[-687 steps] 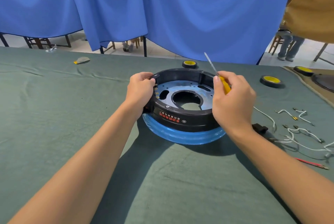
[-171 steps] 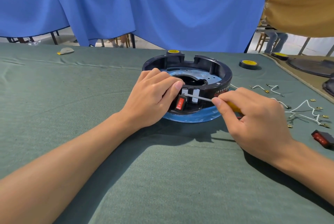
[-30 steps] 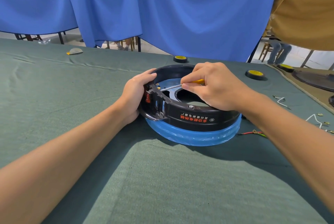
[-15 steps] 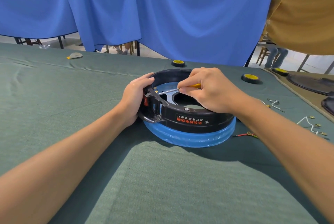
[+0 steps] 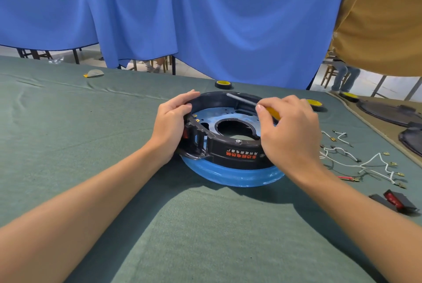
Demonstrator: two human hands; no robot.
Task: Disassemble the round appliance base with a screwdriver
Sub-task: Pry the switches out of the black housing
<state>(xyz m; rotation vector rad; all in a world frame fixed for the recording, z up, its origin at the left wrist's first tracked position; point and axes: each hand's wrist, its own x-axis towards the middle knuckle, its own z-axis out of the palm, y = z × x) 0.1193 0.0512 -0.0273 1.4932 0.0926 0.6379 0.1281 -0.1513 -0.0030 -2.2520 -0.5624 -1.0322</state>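
Slippage risk: left hand [image 5: 170,127] clasped base [image 5: 239,152] rim, right hand [image 5: 290,136] gripped screwdriver [image 5: 242,100] above it; skidding tip could jab left hand.

My base [image 5: 217,146] is black with red and white lettering, over a blue band; my screwdriver [image 5: 251,103] handle is orange-yellow. The bench [image 5: 91,145] cloth is dull green, the curtain [image 5: 205,20] plain blue.

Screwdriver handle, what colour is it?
Yellow-orange. The head view shows the screwdriver handle poking out of the right hand.
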